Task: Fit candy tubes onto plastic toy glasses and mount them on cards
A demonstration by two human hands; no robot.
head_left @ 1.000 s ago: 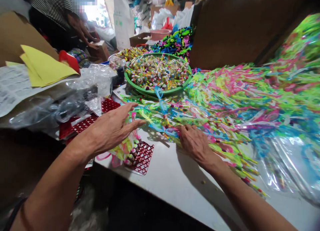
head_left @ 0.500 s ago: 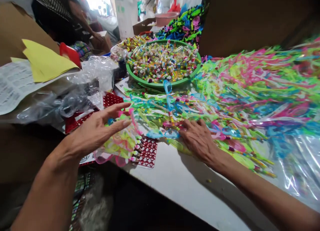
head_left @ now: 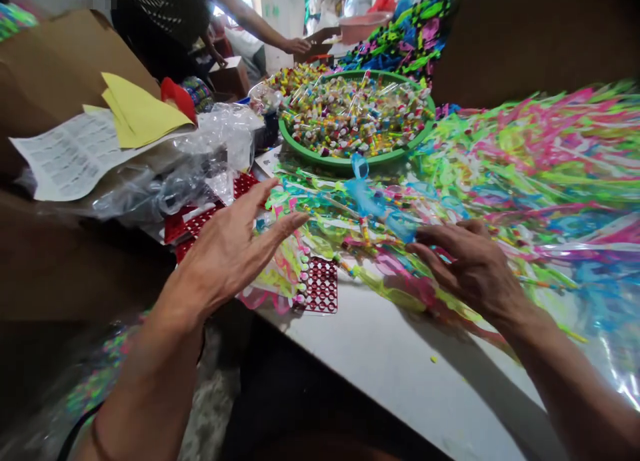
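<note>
- Head view: since half a second ago the right hand (head_left: 473,264) has lifted off the heap of neon plastic strips (head_left: 500,174) and now hovers just above its near edge, fingers spread and curved, gripping nothing.
- Left hand (head_left: 235,248) has drifted forward; it is open, palm down, over a small bundle of strips (head_left: 280,274) lying on a red perforated tray (head_left: 320,288).
- Judged from that, one reach is ending and a fresh pick is beginning.
- Strips look thin, translucent and tangled, fanning across the white table (head_left: 400,381) below the green basin (head_left: 350,161).
</note>
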